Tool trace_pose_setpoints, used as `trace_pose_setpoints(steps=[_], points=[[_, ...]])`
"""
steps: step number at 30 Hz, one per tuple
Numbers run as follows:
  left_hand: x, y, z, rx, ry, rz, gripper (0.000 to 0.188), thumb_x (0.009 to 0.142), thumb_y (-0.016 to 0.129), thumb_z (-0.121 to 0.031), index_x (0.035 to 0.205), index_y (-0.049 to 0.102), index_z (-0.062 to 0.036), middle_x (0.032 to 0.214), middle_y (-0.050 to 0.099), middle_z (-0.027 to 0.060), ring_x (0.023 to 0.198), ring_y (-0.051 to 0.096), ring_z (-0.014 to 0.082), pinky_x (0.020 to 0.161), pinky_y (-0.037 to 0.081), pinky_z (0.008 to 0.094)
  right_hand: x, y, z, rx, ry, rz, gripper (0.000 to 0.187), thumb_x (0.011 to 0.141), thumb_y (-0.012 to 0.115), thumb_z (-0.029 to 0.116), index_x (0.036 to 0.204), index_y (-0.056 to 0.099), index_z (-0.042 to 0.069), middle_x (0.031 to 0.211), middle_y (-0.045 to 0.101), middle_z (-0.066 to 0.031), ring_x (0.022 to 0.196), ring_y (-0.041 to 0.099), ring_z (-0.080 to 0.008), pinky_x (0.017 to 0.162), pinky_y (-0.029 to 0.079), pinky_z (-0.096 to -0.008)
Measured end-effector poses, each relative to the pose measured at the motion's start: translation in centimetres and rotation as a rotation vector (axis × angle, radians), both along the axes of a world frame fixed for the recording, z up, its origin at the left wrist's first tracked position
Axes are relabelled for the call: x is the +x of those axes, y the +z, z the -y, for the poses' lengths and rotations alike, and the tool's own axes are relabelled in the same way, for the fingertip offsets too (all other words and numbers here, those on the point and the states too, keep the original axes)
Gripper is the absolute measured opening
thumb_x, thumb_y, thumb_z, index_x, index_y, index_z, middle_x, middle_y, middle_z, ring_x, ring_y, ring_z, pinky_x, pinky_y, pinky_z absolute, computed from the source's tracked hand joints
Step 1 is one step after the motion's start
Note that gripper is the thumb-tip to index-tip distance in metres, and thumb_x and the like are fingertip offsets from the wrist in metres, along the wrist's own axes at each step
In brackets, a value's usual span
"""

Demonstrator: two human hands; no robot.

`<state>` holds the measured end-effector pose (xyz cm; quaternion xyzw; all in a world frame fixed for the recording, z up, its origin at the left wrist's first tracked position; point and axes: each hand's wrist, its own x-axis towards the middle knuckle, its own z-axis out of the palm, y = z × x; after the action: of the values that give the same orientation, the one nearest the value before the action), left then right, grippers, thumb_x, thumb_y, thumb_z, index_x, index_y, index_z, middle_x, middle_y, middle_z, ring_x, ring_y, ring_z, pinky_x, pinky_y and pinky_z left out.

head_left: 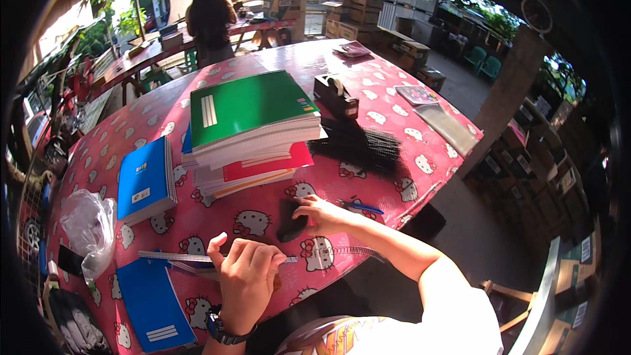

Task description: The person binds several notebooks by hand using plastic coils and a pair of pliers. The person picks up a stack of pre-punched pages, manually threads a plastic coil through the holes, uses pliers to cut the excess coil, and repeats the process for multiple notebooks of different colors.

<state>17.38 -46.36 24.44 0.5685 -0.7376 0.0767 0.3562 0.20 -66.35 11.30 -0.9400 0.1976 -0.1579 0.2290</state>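
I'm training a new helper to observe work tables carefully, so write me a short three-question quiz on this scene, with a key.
1. Multiple choice: what colour is the top cover of the tall notebook stack? A) blue B) green C) red
2. True or false: the clear plastic bag lies to the right of that stack.
3. Which hand has the watch on its wrist, and what is it holding?

Key: 1. B. 2. False; the clear plastic bag lies to the left. 3. The left hand; an edge-on notebook.
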Motion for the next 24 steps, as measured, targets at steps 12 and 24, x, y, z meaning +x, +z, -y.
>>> trace_pose_setpoints(steps=[12, 24], points=[[0.8, 0.8, -0.5, -0.046, -0.047, -0.020, 0.012, 0.081, 0.065, -0.022, 0.084, 0.061, -0.0113, 0.070, 0.056, 0.0009, 0.071, 0.057, 0.0200, 0.086, 0.032, 0.0405, 2.7, 0.1, -2.3, -0.235, -0.071, -0.115, 0.078, 0.055, 0.080, 0.045, 0.120, 0.052, 0.011, 0.110, 0.051, -0.0179, 0.109, 0.047, -0.0363, 0.089, 0.042, -0.0477], [1.4, -0.3, -0.2, -0.096, -0.032, -0.022, 0.015, 0.080, 0.067, -0.027, 0.085, 0.061, -0.0143, 0.074, 0.060, -0.0005, 0.072, 0.059, 0.0160, 0.080, 0.035, 0.0336, -0.8, -4.3, -5.0, 1.098, -0.041, 0.855, 0.067, 0.073, 0.071, 0.040, 0.126, 0.048, 0.006, 0.130, 0.049, -0.0133, 0.118, 0.048, -0.0292, 0.098, 0.039, -0.0412]])
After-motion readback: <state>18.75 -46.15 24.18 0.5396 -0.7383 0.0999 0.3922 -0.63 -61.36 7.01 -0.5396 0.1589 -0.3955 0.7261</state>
